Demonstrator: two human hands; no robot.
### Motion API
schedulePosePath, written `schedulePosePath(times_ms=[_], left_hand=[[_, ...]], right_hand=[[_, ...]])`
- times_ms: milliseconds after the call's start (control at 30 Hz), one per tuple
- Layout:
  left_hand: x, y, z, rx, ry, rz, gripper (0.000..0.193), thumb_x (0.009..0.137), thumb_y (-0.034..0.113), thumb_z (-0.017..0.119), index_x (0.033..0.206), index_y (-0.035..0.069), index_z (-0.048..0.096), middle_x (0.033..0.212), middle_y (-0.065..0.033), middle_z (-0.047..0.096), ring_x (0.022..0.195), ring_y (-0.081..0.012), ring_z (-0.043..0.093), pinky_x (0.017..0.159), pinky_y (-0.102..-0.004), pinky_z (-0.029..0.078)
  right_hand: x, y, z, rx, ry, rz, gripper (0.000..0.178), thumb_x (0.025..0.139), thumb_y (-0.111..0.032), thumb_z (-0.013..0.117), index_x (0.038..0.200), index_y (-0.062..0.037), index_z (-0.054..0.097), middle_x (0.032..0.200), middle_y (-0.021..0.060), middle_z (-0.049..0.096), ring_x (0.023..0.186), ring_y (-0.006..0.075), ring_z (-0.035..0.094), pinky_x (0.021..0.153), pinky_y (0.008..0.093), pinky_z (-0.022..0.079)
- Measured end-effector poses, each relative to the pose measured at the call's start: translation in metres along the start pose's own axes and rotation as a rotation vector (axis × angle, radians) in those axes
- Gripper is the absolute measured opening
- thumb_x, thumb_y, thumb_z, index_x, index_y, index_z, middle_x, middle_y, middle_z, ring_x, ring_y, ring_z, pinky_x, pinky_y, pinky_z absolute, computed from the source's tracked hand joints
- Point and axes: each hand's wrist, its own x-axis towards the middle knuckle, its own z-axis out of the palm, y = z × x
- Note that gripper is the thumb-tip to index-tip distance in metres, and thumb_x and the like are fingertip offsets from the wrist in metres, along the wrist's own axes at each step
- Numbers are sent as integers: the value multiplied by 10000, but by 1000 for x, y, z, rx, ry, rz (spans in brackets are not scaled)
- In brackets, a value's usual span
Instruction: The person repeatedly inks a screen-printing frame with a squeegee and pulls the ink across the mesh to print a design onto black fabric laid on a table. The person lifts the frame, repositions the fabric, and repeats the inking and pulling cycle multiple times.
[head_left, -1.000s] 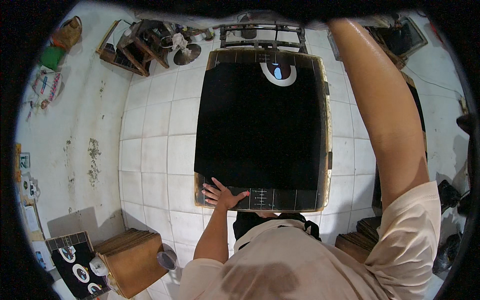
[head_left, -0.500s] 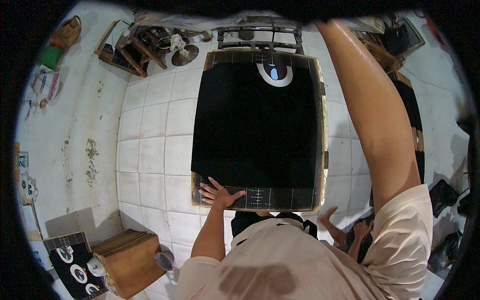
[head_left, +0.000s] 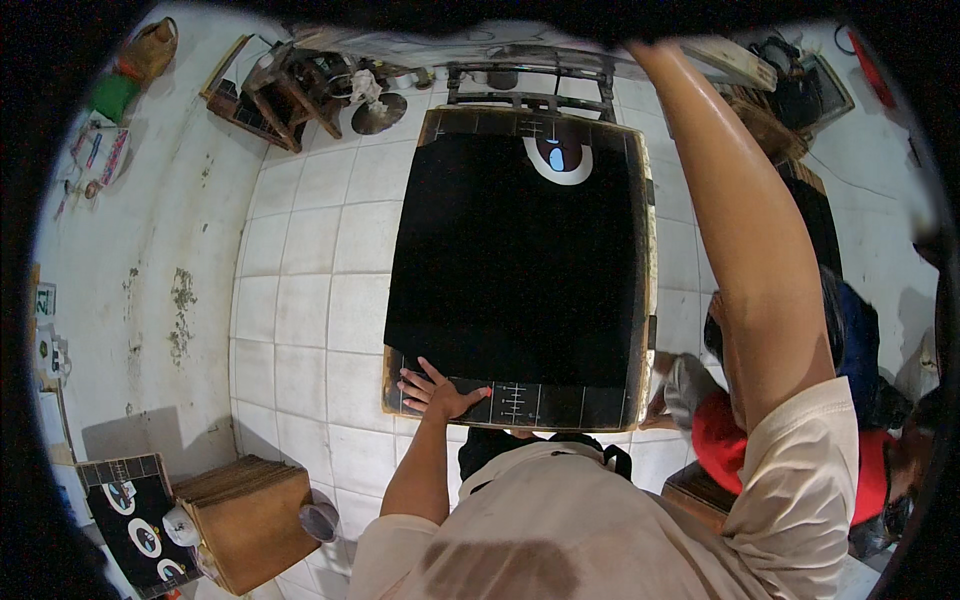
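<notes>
The left hand (head_left: 445,398) spreads wide on a white-ruled board (head_left: 560,406), where black cloth (head_left: 510,265) (eye print (head_left: 560,162) at far edge) lies. The right hand's state, out of view, I cannot tell. A printed card (head_left: 46,299) and brown bag (head_left: 150,55) hang left.

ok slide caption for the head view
Left hand spread on a gridded board, at the edge of an eye-printed black sheet.

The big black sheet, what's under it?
Under the black sheet, a dark board with pale lines shows past the near and far edges; anything beneath the middle is covered.
</notes>
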Motion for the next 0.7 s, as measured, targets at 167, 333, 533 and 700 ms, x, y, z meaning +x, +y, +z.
schedulePosePath(times_ms=[167,333,533,700], left_hand=[[-3,-2,-1,1,23,22,1730,590,796,856,1526,34,-384,1540,-388,-414,1437,-576,-372,1138,-760,-114],[-7,-2,-4,-21,15,31,1702,620,766,860,1529,29,-376,1540,-400,-403,1435,-590,-363,1126,-759,-134],[-7,-3,-4,-46,48,48,1713,588,798,853,1550,60,-356,1555,-388,-393,1442,-588,-353,1124,-761,-140],[-4,-6,2,-28,67,56,1708,588,807,846,1561,36,-328,1548,-410,-380,1442,-609,-331,1112,-780,-130]], right_hand=[[-3,0,0,24,-3,-25,617,961,-568,508,881,-31,799,892,256,742,899,427,733,820,518,578],[-6,1,2,17,43,-54,602,959,-560,513,891,-32,794,920,256,743,918,432,727,849,524,565],[-9,1,4,-2,20,-41,599,967,-539,483,932,-23,785,986,274,740,964,452,715,895,538,549],[-6,2,8,-23,33,-86,645,975,-555,434,978,-13,784,1012,282,738,1000,458,709,930,529,541]])
